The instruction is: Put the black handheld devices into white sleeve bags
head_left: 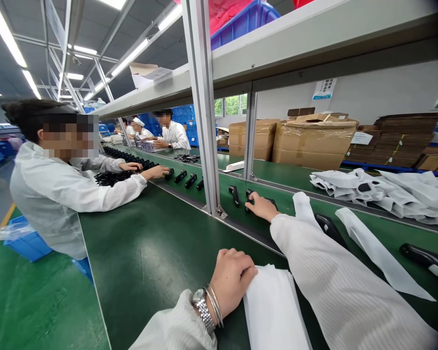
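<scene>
My left hand (232, 278), with a watch and bangles at the wrist, is closed with curled fingers. Its thumb lies at the upper left corner of a stack of flat white sleeves (275, 306). Farther forward, my right hand (263, 207) reaches over the green belt, thumb and fingers closed around a black handheld device (248, 194). Part of that device is hidden by the hand. Another black device (234, 195) lies just left of it. Right of my hand, a white sleeve (304, 206) and a black device (330, 228) lie near my forearm.
A metal post (202, 107) rises left of my right hand, under a shelf (314, 34). On the left, a co-worker (54, 184) handles black devices in a row. Crumpled white sleeves (383, 192) lie behind the belt at right. Cardboard boxes (310, 141) stand beyond.
</scene>
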`<state>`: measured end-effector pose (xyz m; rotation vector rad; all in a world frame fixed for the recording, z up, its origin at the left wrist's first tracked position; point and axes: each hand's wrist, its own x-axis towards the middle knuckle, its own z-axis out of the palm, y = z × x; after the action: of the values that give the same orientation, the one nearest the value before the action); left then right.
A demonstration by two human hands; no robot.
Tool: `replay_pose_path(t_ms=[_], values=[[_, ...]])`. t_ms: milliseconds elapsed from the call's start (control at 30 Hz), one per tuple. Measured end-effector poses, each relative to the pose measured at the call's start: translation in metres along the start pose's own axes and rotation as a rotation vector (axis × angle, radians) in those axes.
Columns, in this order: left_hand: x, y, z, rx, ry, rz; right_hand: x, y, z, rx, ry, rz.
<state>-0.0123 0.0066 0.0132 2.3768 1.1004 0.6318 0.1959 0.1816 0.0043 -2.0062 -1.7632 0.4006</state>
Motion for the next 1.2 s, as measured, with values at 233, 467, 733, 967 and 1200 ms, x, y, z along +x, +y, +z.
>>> replay_pose_path(t_ms=[233,467,733,967,1200], values=[[-0.001,0.002,0.004,-0.016,0.064,0.113,0.0,0.018,0.001,0.097,0.032,0.17],[-0.003,0.007,0.002,0.009,0.063,0.184,0.001,0.014,-0.005,0.331,0.076,0.223],[-0.003,0.005,-0.001,-0.032,0.23,0.168,-0.068,0.019,-0.03,0.85,-0.027,0.046],[-0.002,0.005,0.003,-0.104,0.245,0.132,-0.153,0.015,-0.033,1.271,-0.15,-0.208],[-0.006,0.017,-0.002,-0.229,0.224,0.07,-0.175,0.012,-0.022,1.238,-0.266,-0.243]])
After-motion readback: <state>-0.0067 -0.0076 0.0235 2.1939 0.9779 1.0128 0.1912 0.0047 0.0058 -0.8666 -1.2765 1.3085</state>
